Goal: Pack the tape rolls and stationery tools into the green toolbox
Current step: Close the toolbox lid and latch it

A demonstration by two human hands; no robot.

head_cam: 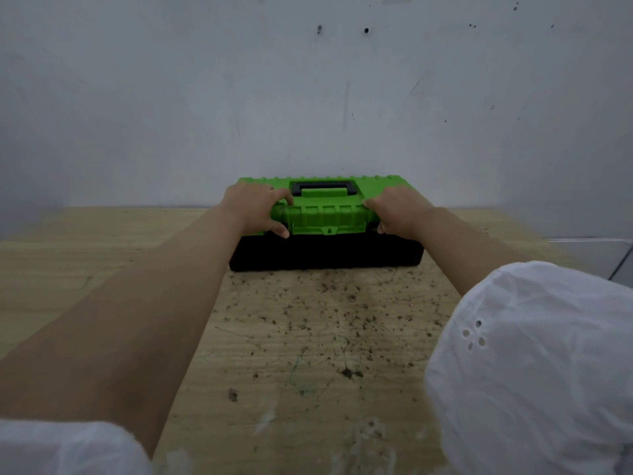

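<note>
The green toolbox (pixel 327 214) stands at the far side of the table against the wall, its green lid down on a black base and a black handle lying flat on top. My left hand (pixel 255 209) grips the lid's front left corner, fingers on top and thumb under the front edge. My right hand (pixel 399 212) grips the front right corner the same way. No tape rolls or stationery tools are in view.
The wooden table (pixel 308 337) is speckled with dark marks and paint smears. A grey wall (pixel 308 97) rises right behind the toolbox. White sleeves fill the lower corners of the view. The table's right edge runs down at the far right.
</note>
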